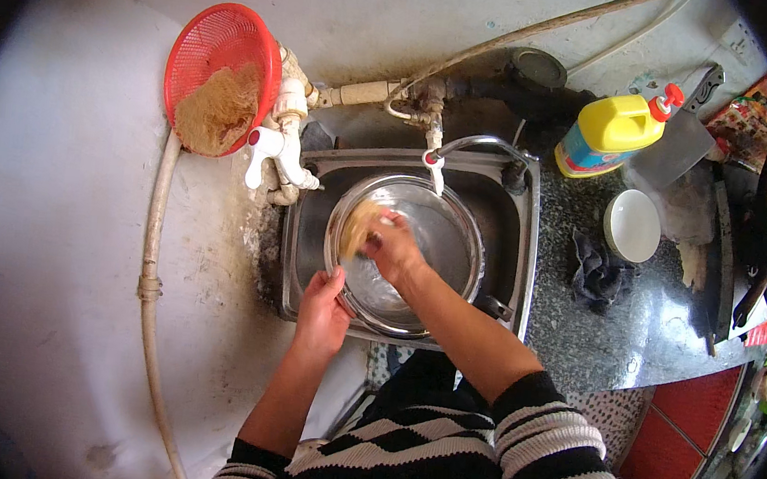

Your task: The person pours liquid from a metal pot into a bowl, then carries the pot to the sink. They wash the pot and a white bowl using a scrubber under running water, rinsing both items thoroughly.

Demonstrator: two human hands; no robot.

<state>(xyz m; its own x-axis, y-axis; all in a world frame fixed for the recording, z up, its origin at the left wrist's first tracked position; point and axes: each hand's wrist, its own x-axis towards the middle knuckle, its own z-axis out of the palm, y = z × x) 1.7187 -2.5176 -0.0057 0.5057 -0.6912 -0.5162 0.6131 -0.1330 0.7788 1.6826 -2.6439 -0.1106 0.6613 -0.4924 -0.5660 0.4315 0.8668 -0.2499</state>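
Note:
A round stainless steel basin (445, 250) sits in the sink (526, 226), with a little water that seems to lie in its bottom. My left hand (323, 312) grips the basin's near-left rim, thumb on top and fingers partly hidden below. Inside, my right hand (394, 248) is closed on a tan scrubbing pad (360, 228) and presses it against the left inner wall. Motion blurs the pad, so its exact kind is unclear. A white tap (435, 161) hangs over the basin's far rim.
Left of the sink, a red basket (173, 71) holds a tan fibrous clump (221, 108) beside another white tap (266, 150). On the right counter stand a yellow pump jug (611, 132), a white bowl (632, 225), a dark cloth (600, 274) and a cleaver (677, 148).

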